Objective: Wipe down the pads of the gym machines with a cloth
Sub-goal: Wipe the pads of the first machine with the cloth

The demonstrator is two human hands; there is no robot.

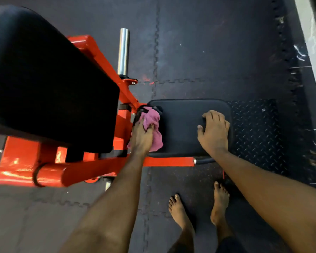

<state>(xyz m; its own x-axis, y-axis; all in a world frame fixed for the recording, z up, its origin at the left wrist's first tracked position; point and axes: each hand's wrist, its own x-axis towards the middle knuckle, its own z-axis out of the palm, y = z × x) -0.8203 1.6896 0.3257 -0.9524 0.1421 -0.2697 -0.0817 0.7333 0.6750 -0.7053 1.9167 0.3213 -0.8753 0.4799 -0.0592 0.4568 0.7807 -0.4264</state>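
Note:
A black seat pad (182, 125) of an orange gym machine lies in the middle of the view. My left hand (141, 137) grips a pink cloth (152, 123) and holds it against the pad's left edge. My right hand (214, 130) rests on the right part of the same pad, fingers spread and bent over its surface. A large black back pad (49, 83) fills the upper left, raised above the seat.
The orange machine frame (49, 172) runs along the left and in front of the seat. A chrome weight peg (123, 52) sticks up behind it. My bare feet (199, 207) stand on dark interlocking floor mats (208, 52). A diamond-pattern footplate (255, 132) lies right of the seat.

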